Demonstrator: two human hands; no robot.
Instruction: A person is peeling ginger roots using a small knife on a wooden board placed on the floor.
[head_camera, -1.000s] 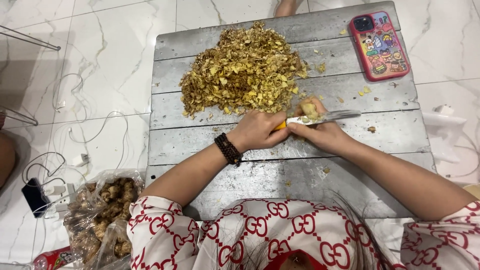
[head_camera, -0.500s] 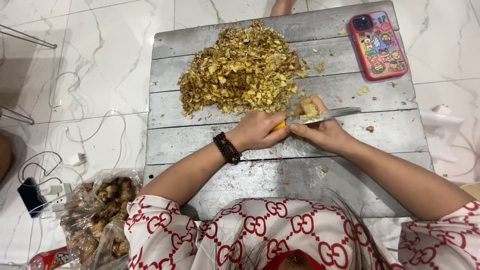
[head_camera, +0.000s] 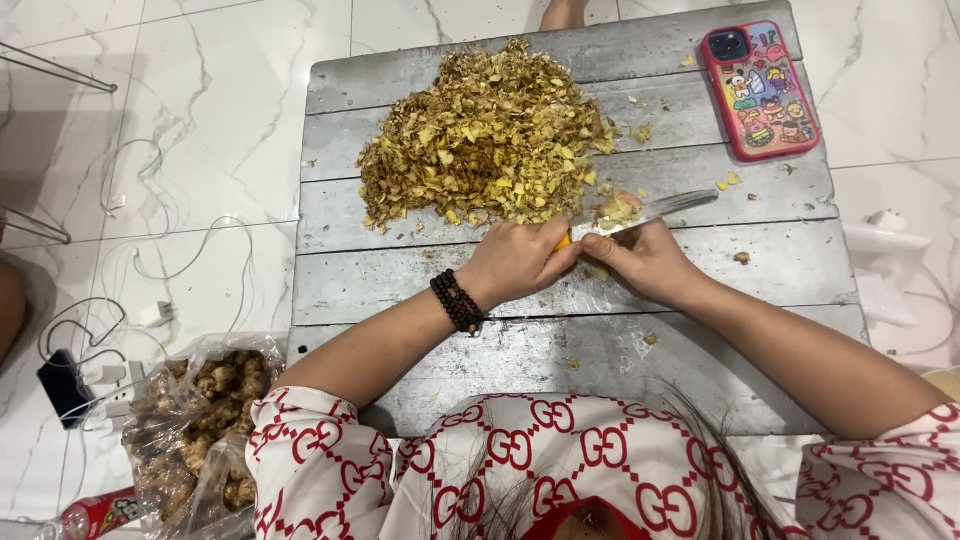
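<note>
My left hand (head_camera: 515, 262), with a dark bead bracelet on its wrist, is closed around the orange handle of a knife (head_camera: 660, 208). The blade points right across the grey wooden board (head_camera: 400, 290). Touching it on the right, my right hand (head_camera: 645, 262) pinches a small pale yellow root piece (head_camera: 618, 210) against the blade. Just beyond both hands lies a big heap of yellow-brown peelings (head_camera: 490, 140).
A phone in a red cartoon case (head_camera: 760, 90) lies at the board's far right corner. Small scraps dot the board. On the white marble floor to the left are a plastic bag of knobbly brown roots (head_camera: 200, 420), white cables and a charger (head_camera: 150, 315).
Both hands stay together at the same spot. The knife blade and the root piece have shifted only slightly between the fingers.
</note>
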